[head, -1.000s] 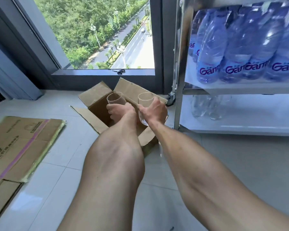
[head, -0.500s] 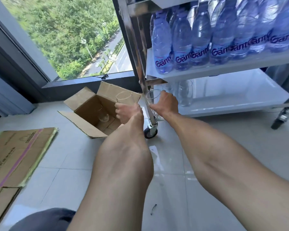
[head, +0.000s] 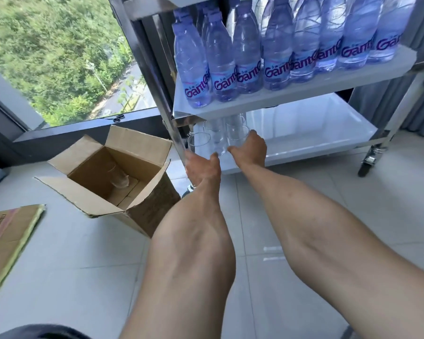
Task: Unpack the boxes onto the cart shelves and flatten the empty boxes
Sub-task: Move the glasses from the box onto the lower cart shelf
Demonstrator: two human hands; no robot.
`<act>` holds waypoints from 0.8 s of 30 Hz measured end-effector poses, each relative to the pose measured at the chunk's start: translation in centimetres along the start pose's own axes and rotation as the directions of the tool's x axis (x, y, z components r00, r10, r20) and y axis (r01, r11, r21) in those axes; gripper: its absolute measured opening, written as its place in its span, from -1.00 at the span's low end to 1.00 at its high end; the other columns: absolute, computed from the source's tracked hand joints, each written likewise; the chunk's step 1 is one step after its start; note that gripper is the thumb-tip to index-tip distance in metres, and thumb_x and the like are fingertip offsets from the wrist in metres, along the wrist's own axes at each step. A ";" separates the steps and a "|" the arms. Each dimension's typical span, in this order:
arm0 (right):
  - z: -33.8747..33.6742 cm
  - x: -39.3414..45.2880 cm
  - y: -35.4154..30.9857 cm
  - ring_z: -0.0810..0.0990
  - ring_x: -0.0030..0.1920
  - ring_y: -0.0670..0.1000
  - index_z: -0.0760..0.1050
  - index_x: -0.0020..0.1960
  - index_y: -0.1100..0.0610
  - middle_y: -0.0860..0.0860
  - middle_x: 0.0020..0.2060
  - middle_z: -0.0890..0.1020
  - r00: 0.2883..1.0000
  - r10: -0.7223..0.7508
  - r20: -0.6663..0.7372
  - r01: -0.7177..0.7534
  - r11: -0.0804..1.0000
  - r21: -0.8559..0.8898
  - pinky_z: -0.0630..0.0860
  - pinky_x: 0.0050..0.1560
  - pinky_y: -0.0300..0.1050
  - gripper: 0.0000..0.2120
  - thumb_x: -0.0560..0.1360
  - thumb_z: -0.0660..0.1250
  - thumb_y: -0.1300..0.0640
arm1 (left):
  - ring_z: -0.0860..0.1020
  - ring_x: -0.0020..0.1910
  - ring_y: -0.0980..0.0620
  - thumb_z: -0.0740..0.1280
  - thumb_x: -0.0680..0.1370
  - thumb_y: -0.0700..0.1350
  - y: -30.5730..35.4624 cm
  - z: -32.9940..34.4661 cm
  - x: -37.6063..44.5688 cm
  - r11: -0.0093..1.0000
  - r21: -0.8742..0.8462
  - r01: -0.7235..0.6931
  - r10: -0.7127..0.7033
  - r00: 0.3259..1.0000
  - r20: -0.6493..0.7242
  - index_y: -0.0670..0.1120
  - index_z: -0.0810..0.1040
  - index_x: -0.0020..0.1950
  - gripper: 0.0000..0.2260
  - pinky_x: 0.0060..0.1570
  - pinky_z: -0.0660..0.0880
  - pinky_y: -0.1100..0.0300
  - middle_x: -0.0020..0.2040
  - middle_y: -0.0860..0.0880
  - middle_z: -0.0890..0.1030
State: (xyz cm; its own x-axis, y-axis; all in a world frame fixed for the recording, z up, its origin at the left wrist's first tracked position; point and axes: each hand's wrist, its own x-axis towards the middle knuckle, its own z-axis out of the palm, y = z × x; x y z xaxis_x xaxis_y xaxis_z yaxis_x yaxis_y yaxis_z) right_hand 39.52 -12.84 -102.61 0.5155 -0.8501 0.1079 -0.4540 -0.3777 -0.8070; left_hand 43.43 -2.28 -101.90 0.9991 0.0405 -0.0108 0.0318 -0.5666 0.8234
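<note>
Cardboard box (head: 113, 172) is sitting open on the floor, one glass (head: 119, 178) remaining inside. Beside it, the left hand (head: 202, 165) and right hand (head: 251, 149) are each gripping a tumbler (head: 198, 143) (head: 238, 137) at the cart's bottom shelf (head: 304, 140). Ideally, both are being lowered upright, clearing neighbouring glasses, before fingers loosen.

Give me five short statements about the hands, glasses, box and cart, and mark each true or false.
1. Each hand holds a glass: left hand, right hand. True.
2. The box is empty. False: one glass still lies inside.
3. Water bottles stand on the shelf above the glasses. True.
4. The box's flaps are closed. False: they stand open.
5. The scissors lie on the floor. False: they lie on the window sill.
</note>
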 end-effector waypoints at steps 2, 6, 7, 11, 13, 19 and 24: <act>1.0 0.7 0.4 0.56 0.14 0.20 0.44 0.16 0.25 0.15 0.08 0.62 0.999 0.000 -0.032 0.001 1.000 0.031 0.51 0.12 -0.01 -0.46 0.33 0.55 0.00 | 0.54 0.21 -0.22 0.53 0.40 0.03 -0.2 1.4 1.5 0.999 -0.034 0.022 -0.021 0.999 0.045 -0.09 0.35 0.33 -0.40 0.16 0.52 -0.08 0.21 -0.17 0.56; 2.8 1.3 2.2 0.54 0.14 0.19 0.43 0.19 0.23 0.14 0.11 0.61 0.999 -0.018 -0.047 0.020 0.999 0.025 0.50 0.13 0.00 -0.43 0.34 0.55 -0.04 | 0.53 0.24 -0.21 0.53 0.41 -0.05 -1.0 3.3 4.0 0.998 -0.057 -0.029 0.033 0.997 0.068 -0.13 0.34 0.37 -0.39 0.22 0.51 -0.07 0.25 -0.18 0.55; 3.1 1.5 2.6 0.54 0.14 0.18 0.43 0.19 0.22 0.13 0.10 0.61 0.999 -0.016 -0.050 0.018 0.999 0.030 0.50 0.12 -0.01 -0.43 0.34 0.55 -0.05 | 0.53 0.25 -0.20 0.53 0.41 -0.06 -1.1 3.6 4.4 0.997 -0.070 -0.037 0.042 0.997 0.068 -0.13 0.34 0.36 -0.40 0.22 0.51 -0.08 0.25 -0.17 0.55; 3.7 2.7 4.0 0.56 0.10 0.15 0.45 0.14 0.20 0.11 0.05 0.62 0.998 -0.013 -0.061 0.016 0.999 0.049 0.51 0.08 -0.04 -0.47 0.32 0.54 -0.06 | 0.54 0.23 -0.17 0.51 0.43 -0.02 -1.8 5.1 5.2 0.995 -0.048 -0.085 0.090 0.991 0.100 -0.11 0.34 0.35 -0.42 0.17 0.50 0.02 0.25 -0.13 0.56; 4.1 3.5 4.2 0.55 0.08 0.15 0.45 0.11 0.19 0.10 0.02 0.61 0.997 -0.004 -0.072 0.009 0.998 0.070 0.48 0.05 -0.06 -0.50 0.32 0.53 -0.04 | 0.54 0.24 -0.16 0.50 0.43 0.01 -2.5 6.0 5.7 0.994 -0.017 -0.112 0.113 0.988 0.103 -0.11 0.33 0.39 -0.38 0.14 0.46 0.06 0.27 -0.13 0.56; 5.9 4.4 3.4 0.53 0.14 0.19 0.43 0.20 0.21 0.12 0.09 0.60 0.989 0.040 -0.141 -0.027 0.995 0.096 0.45 0.14 -0.02 -0.46 0.33 0.49 -0.01 | 0.46 0.34 -0.12 0.48 0.43 0.04 -3.8 7.8 7.2 0.985 -0.089 -0.146 0.153 0.985 0.074 -0.13 0.29 0.46 -0.31 0.30 0.43 -0.01 0.36 -0.12 0.48; 7.5 3.4 4.3 0.41 0.29 0.15 0.30 0.41 0.18 0.13 0.27 0.45 0.978 0.063 -0.197 -0.033 0.988 0.153 0.36 0.25 -0.03 -0.29 0.36 0.47 0.01 | 0.39 0.42 -0.09 0.47 0.46 0.06 -4.7 8.6 8.1 0.974 -0.119 -0.195 0.204 0.976 0.070 -0.13 0.23 0.52 -0.27 0.37 0.38 -0.03 0.44 -0.13 0.42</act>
State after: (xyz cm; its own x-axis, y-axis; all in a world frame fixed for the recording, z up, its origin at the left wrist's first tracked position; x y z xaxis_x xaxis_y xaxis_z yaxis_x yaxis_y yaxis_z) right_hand 44.76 -14.59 -110.03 0.3325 -0.9278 0.1694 -0.3541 -0.2893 -0.8893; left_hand 51.57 -6.36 -110.77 0.9840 -0.1337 0.1180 -0.1672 -0.4614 0.8713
